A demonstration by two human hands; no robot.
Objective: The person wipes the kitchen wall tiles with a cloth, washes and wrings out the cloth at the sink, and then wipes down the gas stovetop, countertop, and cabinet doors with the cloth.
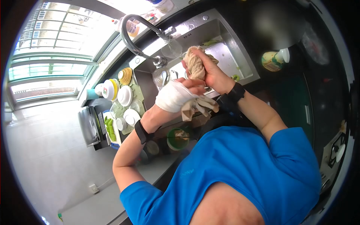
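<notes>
A beige cloth (196,66) is bunched and twisted between my two hands, above the near side of the steel sink (234,35). My right hand (213,75) is closed round its upper, balled-up part. Lower down, my left hand (176,95), wrapped in white bandage-like material, has its fingers closed on the twisted middle. Loose ends of the cloth hang below the left hand. Part of the left fingers is hidden by the folds. Dishes or glassware (161,77) lie in the sink's left part, and green scraps are on its bottom.
A curved faucet (129,35) rises behind the sink. White bowls (125,95) and yellow-rimmed plates stand on the left counter, near a board with green vegetables (110,129). A yellowish jar with a white lid (272,60) stands right of the sink. Below is a green bin (176,139).
</notes>
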